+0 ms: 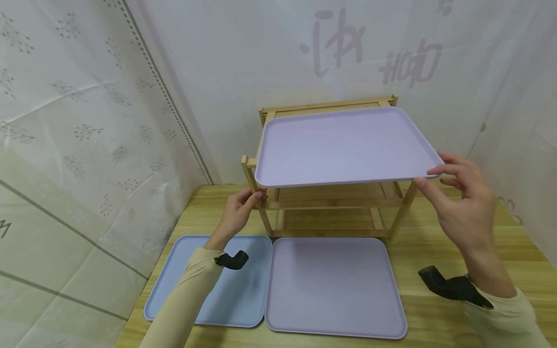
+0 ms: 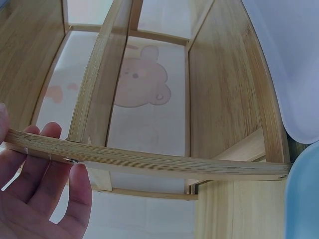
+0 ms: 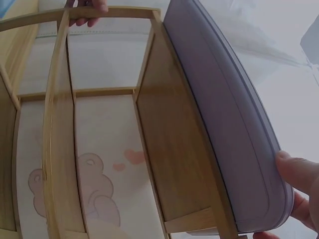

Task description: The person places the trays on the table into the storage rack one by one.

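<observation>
lilac tray (image 1: 348, 147) over the top of a wooden rack (image 1: 332, 203), its near right corner pinched between the thumb and fingers of the right hand (image 1: 470, 208). the left hand (image 1: 237, 210) is clamped on the rack's left front post (image 1: 250, 176), below the tray. on the bench (image 1: 439, 321), before the rack, a blue tray (image 1: 243, 292) and another lilac one (image 1: 335, 290) lie flat, side by side.

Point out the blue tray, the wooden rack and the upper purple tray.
Blue tray (image 1: 245, 285), head view: flat base, right side.
Wooden rack (image 1: 330, 204), head view: middle front rail.
Upper purple tray (image 1: 348, 147), head view: base centre.
</observation>
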Tool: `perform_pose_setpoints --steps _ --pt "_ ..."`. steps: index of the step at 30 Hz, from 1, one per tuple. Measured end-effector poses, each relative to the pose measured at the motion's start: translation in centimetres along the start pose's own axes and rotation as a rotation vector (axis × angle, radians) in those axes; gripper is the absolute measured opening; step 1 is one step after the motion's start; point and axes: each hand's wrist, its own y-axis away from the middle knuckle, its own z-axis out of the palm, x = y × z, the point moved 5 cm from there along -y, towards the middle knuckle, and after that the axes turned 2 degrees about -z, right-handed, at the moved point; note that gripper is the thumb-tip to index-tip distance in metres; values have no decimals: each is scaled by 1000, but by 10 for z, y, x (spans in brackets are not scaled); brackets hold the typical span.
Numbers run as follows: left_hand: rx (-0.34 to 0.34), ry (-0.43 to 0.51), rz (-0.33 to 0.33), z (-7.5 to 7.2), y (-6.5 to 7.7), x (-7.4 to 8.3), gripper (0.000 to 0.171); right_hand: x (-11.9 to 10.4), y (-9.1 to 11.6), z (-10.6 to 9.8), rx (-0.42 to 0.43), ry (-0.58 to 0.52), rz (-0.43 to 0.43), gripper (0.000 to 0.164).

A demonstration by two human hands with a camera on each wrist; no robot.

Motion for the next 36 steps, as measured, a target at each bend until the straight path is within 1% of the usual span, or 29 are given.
perform_pose_setpoints --steps 4,9,12,20,26,36 --pt "0 3 -4 0 0 0 30 2 -4 4 1 44 1 26" --pt "-6 -6 -5 1 0 0 31 3 -10 8 3 89 -35 24" --pt "-9 -10 -6 1 -1 -1 31 5 -13 10 2 111 -42 23" --pt "-7 -6 -9 1 0 -1 31 10 -23 17 6 116 -13 25" --pt "0 -10 -12 1 0 -1 32 13 -29 23 -8 125 7 25" --pt "-8 5 -22 1 -1 -5 32 17 -35 31 2 104 25 26"
